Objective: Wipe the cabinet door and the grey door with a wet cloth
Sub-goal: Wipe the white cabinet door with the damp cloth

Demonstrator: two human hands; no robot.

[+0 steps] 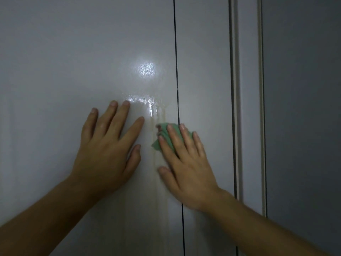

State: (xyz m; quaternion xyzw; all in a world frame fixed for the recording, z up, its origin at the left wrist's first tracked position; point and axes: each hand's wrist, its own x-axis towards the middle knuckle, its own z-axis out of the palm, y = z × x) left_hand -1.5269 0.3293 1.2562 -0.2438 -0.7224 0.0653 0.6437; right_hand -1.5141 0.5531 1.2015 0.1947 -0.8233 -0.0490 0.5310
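Observation:
A glossy pale cabinet door [73,61] fills the left and middle of the view. My left hand [107,146] lies flat on it, fingers spread, holding nothing. My right hand [184,159] presses a crumpled green cloth [162,137] against the door, right at the dark vertical gap [176,71] between this panel and the neighbouring one [203,61]. Wet streaks [151,108] shine just above the cloth and faint run marks go down below it. A darker grey surface [304,108] stands at the far right.
A ribbed vertical frame strip [247,89] separates the pale panels from the grey surface. A round light glare [147,70] sits on the door above my hands. No handles or other objects show.

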